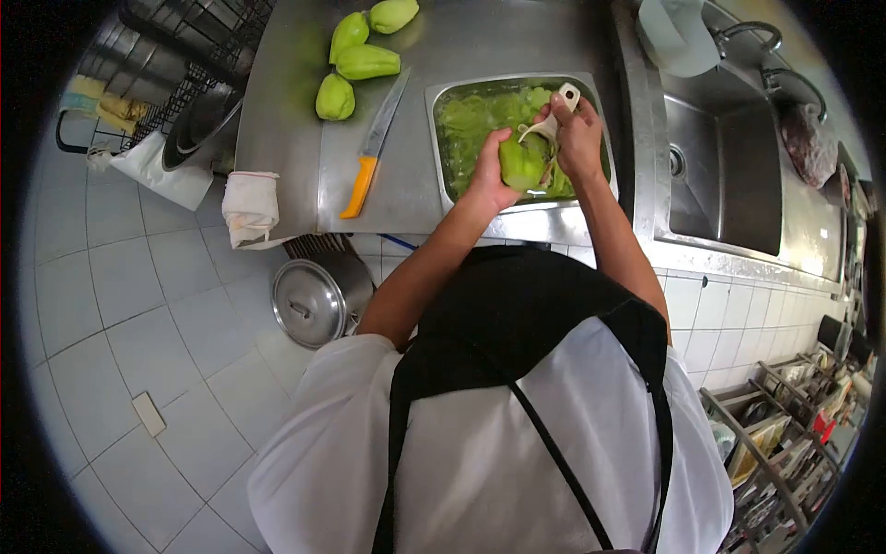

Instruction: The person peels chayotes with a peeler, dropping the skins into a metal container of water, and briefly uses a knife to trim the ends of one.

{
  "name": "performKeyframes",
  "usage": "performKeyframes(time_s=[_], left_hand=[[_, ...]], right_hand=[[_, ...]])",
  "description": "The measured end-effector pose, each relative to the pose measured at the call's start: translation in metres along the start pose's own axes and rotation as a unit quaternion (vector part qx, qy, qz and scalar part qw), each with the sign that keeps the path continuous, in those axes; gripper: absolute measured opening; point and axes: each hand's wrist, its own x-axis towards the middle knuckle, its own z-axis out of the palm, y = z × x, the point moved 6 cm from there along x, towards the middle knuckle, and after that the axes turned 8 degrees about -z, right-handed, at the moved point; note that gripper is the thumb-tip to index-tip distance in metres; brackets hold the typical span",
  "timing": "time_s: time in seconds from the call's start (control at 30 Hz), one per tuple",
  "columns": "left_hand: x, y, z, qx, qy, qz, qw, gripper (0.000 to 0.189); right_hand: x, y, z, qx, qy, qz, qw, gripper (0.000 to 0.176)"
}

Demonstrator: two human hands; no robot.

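My left hand (492,175) is closed around a green chayote (522,166), holding it low over a metal pan (430,129). In my right hand (579,143) is a cream-coloured peeler (569,93), its holed handle end poking up past the fingers and its head close to the chayote. Green peelings (469,118) lie in the pan, seemingly in water. To the left on the steel counter rests a knife (362,180) with an orange handle, its blade pointing away from me. Several more chayotes (367,62) sit beyond it.
A folded cloth (250,205) hangs over the counter's left corner. Below stands a lidded metal pot (307,303) on the tiled floor. On the right is a steel sink (720,166) with taps and a whitish container (676,37). Wire shelving (198,69) stands at the far left.
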Motion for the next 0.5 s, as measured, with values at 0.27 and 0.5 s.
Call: performKeyframes(time_s=[0.27,0.5], left_hand=[[-0.001,0.005,-0.007,0.016,0.022,0.003,1.0,0.057],[-0.008,0.013,-0.02,0.05,0.014,0.024,0.998,0.058]], right_hand=[[0.016,0.026,-0.008,0.088,0.061,0.072,0.992,0.014],[0.018,0.061,-0.003,0.145,0.095,0.202,0.964,0.019]])
